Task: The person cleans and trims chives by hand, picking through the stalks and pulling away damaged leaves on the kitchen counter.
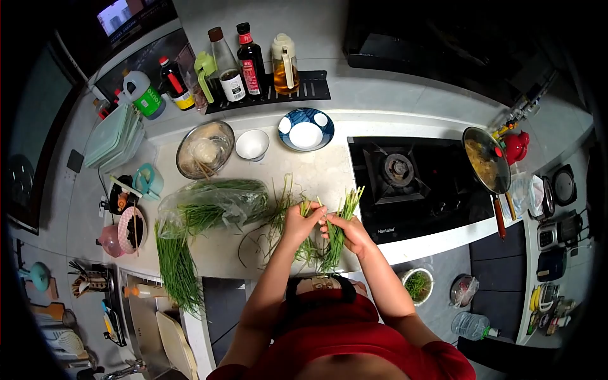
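My right hand point(352, 234) is closed around a small bunch of green chives point(335, 250), its pale cut ends pointing up and away from me. Beside it, my left hand point(300, 223) pinches at thin stalks, and the fingertips of both hands meet. Loose chive scraps point(282, 218) lie scattered on the counter under and around my left hand. Further left, a clear plastic bag point(218, 201) holds more chives, and a long bunch of chives point(177, 266) hangs over the counter's front edge.
At the back stand a metal bowl point(187, 168), a white bowl point(252, 145) and a blue-patterned bowl point(325, 140). A gas stove point(405, 215) is on the right, with a lidded pan point(486, 166). Bottles point(252, 66) line a black shelf. A white bucket point(428, 297) stands below.
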Tool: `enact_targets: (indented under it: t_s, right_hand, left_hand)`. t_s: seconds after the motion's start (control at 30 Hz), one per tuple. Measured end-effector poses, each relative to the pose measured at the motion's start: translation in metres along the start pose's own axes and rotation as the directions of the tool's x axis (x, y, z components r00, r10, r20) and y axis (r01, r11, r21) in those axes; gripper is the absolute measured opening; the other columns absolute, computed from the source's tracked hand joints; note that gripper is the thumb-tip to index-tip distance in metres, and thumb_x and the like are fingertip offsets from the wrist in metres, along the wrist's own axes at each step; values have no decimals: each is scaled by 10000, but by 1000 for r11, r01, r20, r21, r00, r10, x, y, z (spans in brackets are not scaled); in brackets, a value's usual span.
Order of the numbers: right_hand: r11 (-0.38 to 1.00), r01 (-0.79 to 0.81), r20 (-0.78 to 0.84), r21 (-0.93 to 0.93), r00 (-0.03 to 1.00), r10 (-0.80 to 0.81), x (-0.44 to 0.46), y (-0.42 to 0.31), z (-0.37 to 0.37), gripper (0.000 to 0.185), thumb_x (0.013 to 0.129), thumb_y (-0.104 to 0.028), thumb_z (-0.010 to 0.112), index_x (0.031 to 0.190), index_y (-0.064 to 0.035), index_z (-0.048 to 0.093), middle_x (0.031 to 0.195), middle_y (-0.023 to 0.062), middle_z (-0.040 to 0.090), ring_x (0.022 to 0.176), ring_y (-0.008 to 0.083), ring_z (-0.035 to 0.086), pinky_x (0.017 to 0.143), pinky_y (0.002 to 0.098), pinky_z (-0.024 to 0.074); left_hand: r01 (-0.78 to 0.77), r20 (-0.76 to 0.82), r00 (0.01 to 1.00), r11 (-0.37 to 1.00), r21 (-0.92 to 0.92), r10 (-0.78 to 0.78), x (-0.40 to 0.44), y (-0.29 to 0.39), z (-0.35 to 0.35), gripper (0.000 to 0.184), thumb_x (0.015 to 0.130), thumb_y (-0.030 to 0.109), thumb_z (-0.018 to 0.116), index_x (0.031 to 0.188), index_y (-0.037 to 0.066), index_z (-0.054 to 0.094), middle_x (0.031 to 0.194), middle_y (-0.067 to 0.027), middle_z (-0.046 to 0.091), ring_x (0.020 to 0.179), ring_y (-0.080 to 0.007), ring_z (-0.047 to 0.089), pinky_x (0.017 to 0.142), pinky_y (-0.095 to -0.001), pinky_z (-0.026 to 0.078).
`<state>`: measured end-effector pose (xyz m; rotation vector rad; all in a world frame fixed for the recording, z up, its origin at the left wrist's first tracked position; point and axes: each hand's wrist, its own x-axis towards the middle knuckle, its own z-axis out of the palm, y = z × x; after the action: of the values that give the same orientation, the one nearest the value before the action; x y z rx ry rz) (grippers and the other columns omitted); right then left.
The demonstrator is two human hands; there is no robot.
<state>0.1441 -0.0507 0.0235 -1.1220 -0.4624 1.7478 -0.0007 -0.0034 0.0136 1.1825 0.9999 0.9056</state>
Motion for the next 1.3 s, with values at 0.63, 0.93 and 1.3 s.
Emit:
enact_targets:
  t_s: [0.63, 0.93, 1.3]
  right_hand:
    - [992, 20, -25, -127, 999, -23, 1, 0, -4, 161, 803, -145, 611, 868, 2, 610, 782, 39, 597, 663, 99, 534, 566, 227, 443]
    - [976, 89, -81, -199, 991, -106, 3, 1, 1, 160, 760, -126, 660, 850, -7, 604, 749, 38, 585, 629, 98, 528, 544, 227, 441]
    - [991, 40, -42, -127, 998, -46, 2, -1, -6, 168, 787, -131, 630, 877, 8, 596, 756, 57, 587, 644, 102, 534, 552, 225, 449]
  left_hand:
    - [-156, -182, 950, 888, 432, 255, 10, 2, -17, 218, 812, 217, 592, 823, 0, 602, 718, -105, 610, 625, -201, 574, 592, -292, 441]
    - [-110, -12, 993, 970, 217, 115, 5, 2, -6, 187, 748, 183, 667, 788, 4, 631, 679, -58, 617, 597, -148, 565, 572, -269, 431]
    - [-334, -82, 900, 796, 506, 429, 15, 8, -15, 172, 825, 159, 566, 853, -10, 569, 796, -118, 579, 684, -218, 554, 622, -292, 427]
